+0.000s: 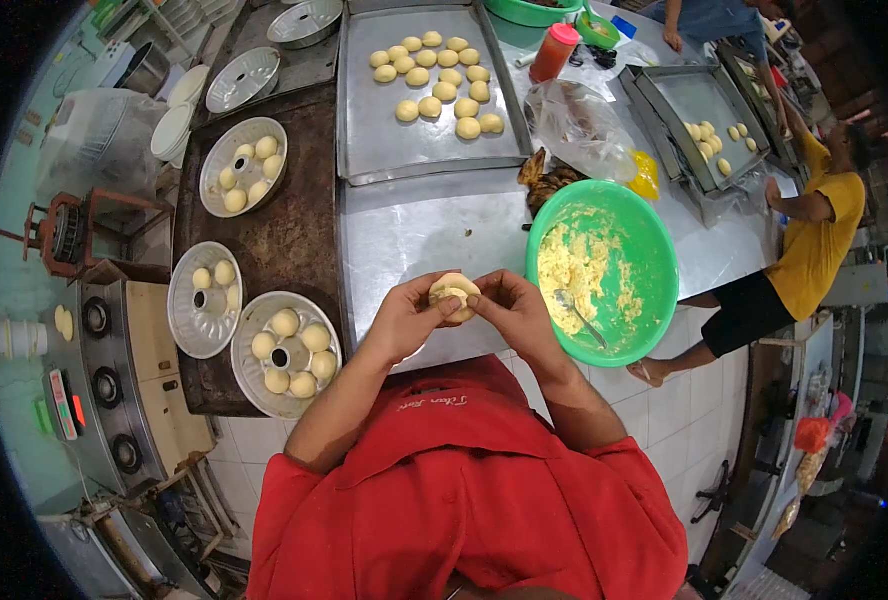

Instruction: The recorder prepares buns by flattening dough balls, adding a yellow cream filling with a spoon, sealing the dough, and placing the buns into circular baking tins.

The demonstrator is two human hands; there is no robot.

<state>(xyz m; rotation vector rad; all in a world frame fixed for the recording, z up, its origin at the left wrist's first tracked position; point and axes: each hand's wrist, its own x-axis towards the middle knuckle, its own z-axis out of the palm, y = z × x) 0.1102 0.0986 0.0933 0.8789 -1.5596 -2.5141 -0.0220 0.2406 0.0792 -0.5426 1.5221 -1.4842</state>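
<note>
My left hand (414, 310) and my right hand (504, 310) hold a piece of pale dough (452, 290) between them at the table's front edge, thumbs and fingers pinched on it; its inside is partly hidden by the thumbs. Just right of my right hand is a green bowl (649, 275) of crumbly yellow filling, with a metal spoon (589, 325) in it. To my left, fluted ring pans (189, 330) holding round dough balls stand on a dark rusty tray (214, 380). Beyond my hands, a metal tray (434, 150) holds several dough balls.
A plastic bag (569, 125), red-lidded container (554, 55) and bananas (539, 180) lie behind the bowl. Trays (704, 95) with dough sit rightward. A co-worker in yellow (819, 245) and another person (714, 20) stand at the table. A stove (104, 390) is at far left.
</note>
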